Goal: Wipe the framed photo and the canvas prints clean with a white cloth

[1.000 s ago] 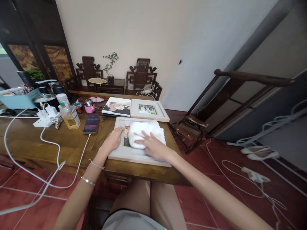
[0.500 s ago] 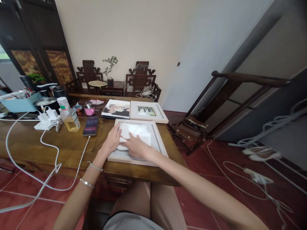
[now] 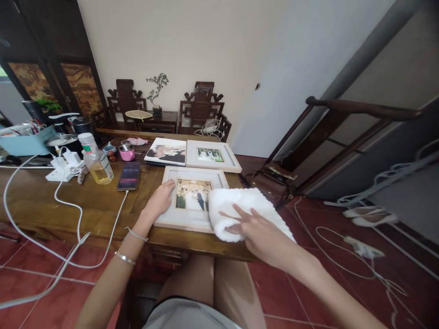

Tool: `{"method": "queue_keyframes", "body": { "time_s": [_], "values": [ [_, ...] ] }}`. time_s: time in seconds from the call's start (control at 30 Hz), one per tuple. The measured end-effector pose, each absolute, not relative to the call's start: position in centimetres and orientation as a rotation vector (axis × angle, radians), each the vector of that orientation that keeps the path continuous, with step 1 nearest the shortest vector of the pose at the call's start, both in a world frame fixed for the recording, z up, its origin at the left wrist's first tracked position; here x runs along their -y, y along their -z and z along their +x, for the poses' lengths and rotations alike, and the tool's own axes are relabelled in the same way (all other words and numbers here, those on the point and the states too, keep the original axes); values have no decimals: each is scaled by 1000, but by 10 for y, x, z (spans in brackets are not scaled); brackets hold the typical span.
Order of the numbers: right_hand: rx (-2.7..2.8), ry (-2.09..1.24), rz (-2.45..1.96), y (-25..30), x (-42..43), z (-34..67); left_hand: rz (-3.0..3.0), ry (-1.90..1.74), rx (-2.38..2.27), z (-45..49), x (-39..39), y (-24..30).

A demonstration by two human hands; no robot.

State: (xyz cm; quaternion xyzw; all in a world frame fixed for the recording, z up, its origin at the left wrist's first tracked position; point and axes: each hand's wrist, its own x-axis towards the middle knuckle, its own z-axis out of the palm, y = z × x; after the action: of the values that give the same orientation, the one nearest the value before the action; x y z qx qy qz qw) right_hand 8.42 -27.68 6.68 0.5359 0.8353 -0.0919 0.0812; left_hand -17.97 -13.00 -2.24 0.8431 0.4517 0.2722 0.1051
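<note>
Evidently, in the head view, a light wooden picture frame (image 3: 181,225) was laid face up near the front edge of the table (image 3: 99,205). Its left rim was covered by the fingers of the left hand (image 3: 160,201); whether the edge was gripped or merely pressed could not be told. A thick white cloth (image 3: 247,198) was covered in part by the right hand (image 3: 262,235), spread and unclenched. The frame's right part was hidden by the cloth, and the table's edge was overhung by it.

As for progress, the work with the cloth was judged to be under way rather than finished: the photo (image 3: 190,194) was mostly exposed, with the cloth at its right end, but no dust or smears could be made out, so what was done could not be settled. Behind, a second frame (image 3: 192,157) and a stack topped by a print (image 3: 169,153) were touched by neither hand; whether anything was left to do there was not shown.
</note>
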Motion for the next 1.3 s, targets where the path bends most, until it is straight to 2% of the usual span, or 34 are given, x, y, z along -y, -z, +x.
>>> {"method": "queue_keyframes", "body": {
  "time_s": [0.2,0.37,0.6,0.77,0.93,1.13,1.3],
  "values": [
    [-2738,300,1465,-52,280,34,2459,-775,-1402,-179,129,25],
    [-2965,160,1358,-32,282,-10,2467,-847,-1270,-185,132,21],
    [-3008,57,1456,-17,297,44,2493,-754,-1343,-182,126,25],
    [-2982,168,1607,-15,292,98,2465,-749,-1360,-180,126,27],
    [-2973,316,1724,-15,243,123,2491,-723,-1370,-180,128,23],
    [-2862,255,1807,-23,159,117,2499,-706,-1378,-181,128,20],
    [-2763,262,1794,-31,170,101,2467,-820,-1410,-180,126,27]
  ]
}}
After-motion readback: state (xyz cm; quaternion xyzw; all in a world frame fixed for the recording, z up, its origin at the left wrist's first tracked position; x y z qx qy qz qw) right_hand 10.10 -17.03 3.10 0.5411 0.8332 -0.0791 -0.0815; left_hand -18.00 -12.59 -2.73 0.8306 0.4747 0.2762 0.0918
